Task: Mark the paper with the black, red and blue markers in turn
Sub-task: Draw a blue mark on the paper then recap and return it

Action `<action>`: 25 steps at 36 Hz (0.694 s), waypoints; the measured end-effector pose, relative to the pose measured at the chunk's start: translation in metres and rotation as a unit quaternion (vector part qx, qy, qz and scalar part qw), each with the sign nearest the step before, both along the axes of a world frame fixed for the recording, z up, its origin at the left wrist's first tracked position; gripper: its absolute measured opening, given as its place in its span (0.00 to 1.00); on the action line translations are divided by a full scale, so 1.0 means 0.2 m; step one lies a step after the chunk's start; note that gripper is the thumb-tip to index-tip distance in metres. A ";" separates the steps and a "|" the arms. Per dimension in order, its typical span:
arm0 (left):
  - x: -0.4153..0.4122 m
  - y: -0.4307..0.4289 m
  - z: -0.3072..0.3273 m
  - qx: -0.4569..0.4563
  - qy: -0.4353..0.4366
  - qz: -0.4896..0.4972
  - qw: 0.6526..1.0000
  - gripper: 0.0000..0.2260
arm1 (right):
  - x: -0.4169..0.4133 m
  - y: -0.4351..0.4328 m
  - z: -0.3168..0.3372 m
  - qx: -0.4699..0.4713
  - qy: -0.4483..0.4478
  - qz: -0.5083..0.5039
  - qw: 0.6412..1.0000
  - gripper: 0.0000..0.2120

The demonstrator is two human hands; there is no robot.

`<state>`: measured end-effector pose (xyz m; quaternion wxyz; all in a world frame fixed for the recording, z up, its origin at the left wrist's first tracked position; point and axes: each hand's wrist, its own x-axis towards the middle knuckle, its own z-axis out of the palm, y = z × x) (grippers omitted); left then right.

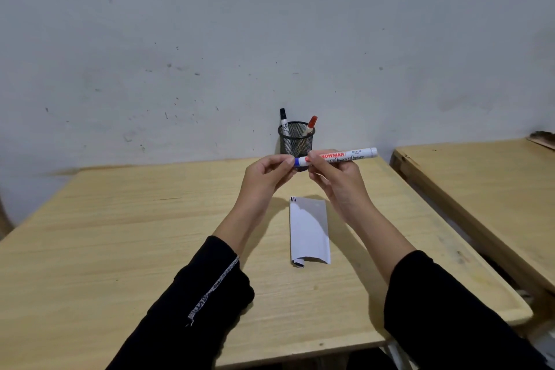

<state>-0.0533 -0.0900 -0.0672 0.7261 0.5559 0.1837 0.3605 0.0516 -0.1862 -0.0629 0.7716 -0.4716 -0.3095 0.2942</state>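
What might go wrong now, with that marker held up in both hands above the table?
The left hand pinches the blue cap while the right hand holds the marker. If the cap comes off with a jerk, it may drop or ink may touch the fingers. The paper curls at its near edge, so it might slide or buckle under the tip.

The left hand [268,173] covers the blue marker [339,156] cap's end, the mesh pen cup [296,138] behind both hands hides the black and red markers' lower barrels, and the second tabletop [480,189] runs off right.
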 end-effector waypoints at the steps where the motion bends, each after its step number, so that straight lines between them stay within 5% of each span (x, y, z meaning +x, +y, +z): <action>1: 0.01 0.00 0.01 -0.005 -0.009 0.009 1.000 0.02 | 0.00 0.01 0.02 0.009 0.013 0.002 1.000 0.02; 7: -0.01 0.09 0.07 -0.064 -0.053 0.057 0.995 0.03 | 0.12 -0.01 0.06 0.052 0.085 -0.035 0.994 0.03; 12: -0.01 0.15 0.12 -0.065 -0.067 0.085 0.992 0.04 | 0.19 -0.06 0.05 -0.031 -0.067 0.012 0.997 0.05; 16: 0.03 0.16 0.17 -0.011 -0.052 0.095 0.994 0.05 | 0.22 -0.06 0.06 -0.161 -0.250 0.024 0.954 0.05; 25: 0.19 0.14 0.24 0.136 0.007 0.093 0.986 0.08 | 0.19 0.06 0.07 -0.215 -0.337 0.042 0.915 0.11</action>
